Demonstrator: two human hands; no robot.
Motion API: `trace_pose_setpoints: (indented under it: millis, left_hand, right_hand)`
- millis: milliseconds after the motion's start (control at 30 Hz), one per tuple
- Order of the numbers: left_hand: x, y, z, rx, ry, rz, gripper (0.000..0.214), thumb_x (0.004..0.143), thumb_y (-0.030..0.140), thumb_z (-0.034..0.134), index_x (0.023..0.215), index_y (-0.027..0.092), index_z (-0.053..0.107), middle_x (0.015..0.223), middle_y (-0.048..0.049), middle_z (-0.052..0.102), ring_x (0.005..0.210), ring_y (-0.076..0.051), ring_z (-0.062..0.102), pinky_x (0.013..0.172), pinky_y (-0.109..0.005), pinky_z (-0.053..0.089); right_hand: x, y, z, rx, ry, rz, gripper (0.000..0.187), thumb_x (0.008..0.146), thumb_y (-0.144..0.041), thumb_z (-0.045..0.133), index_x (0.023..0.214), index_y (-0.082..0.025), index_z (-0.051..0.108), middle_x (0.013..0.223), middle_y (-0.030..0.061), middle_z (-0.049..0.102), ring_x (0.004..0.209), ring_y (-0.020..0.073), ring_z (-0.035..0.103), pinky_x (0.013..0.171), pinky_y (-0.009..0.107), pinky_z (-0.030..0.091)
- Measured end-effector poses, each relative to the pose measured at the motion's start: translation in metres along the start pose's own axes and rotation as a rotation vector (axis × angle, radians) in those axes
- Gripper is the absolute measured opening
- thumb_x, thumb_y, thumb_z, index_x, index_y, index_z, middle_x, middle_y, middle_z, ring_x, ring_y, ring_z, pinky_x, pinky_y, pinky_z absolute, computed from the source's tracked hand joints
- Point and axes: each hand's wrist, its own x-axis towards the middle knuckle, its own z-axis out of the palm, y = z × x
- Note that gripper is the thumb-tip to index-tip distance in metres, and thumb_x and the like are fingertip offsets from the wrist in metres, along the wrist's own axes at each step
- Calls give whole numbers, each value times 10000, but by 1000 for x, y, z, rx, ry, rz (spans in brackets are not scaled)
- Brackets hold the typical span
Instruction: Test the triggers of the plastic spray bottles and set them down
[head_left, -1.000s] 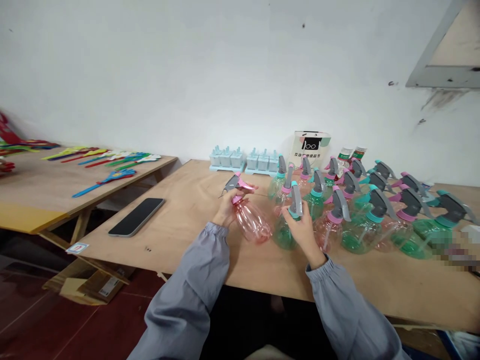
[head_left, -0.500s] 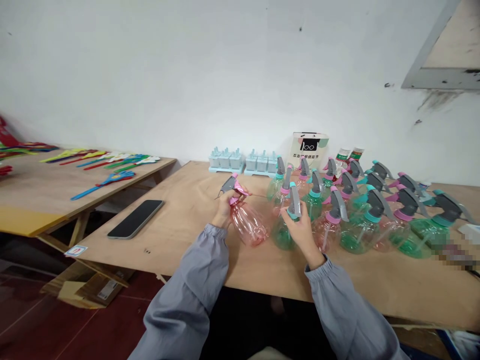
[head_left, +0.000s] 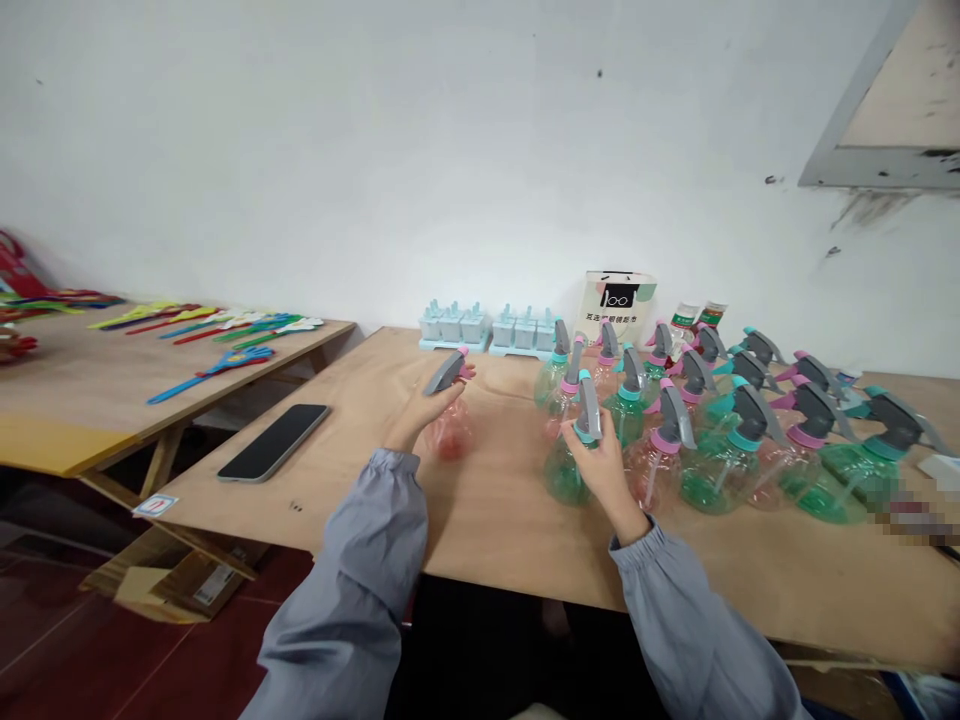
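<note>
On the surface [head_left: 495,540] before you, a phone [head_left: 274,442] lay left of the spray bottles [head_left: 720,472]; the ice-pop moulds [head_left: 452,328] stood farther back, near the wall [head_left: 375,150].

Pale package [head_left: 619,300]: Chinese print, "互连" and "眼镜" legible, rest unclear.

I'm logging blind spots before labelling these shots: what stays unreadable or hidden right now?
All in the head view:
Pink bottle: its neck, and how firmly it is held, hidden by the left grip.
Green bottle: part of its right side, covered by the right grip.
Carton: label print, too small.
Pixelated patch: what lies beneath, blurred out.
White thing: cut off by the right edge.
</note>
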Motion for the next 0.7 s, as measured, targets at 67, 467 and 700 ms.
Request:
trace_pose_setpoints:
  millis: [67,467,700]
  left_hand:
    - [4,-4,-4,49,38,-30,211,622,154,739,825,206,715,991,-72,755,1098,-287,656,1043,-389,482]
    - [-51,-50,-29,480,153,-3,696,562,428,902,1080,209,492,1168,-96,626,1159,-330,608,1082,-490,411]
    - [13,-46,-90,629,294,-116,515,683,306,890,972,206,475,1133,-112,611,1349,-402,476,1094,-468,403]
  right_hand:
    - [0,-3,0,-1,-3,25,408,771,-544,707,1012,-248,563,817,14,722,746,217,678,739,376,534]
    - [0,-4,-1,-40,23,-12,332,772,-533,691,825,-256,516,713,-22,651,649,176,599,655,330,489]
    - [-5,-5,2,-43,-10,-7,293,782,-514,662,819,-257,525,708,-20,638,634,171,581,645,326,475]
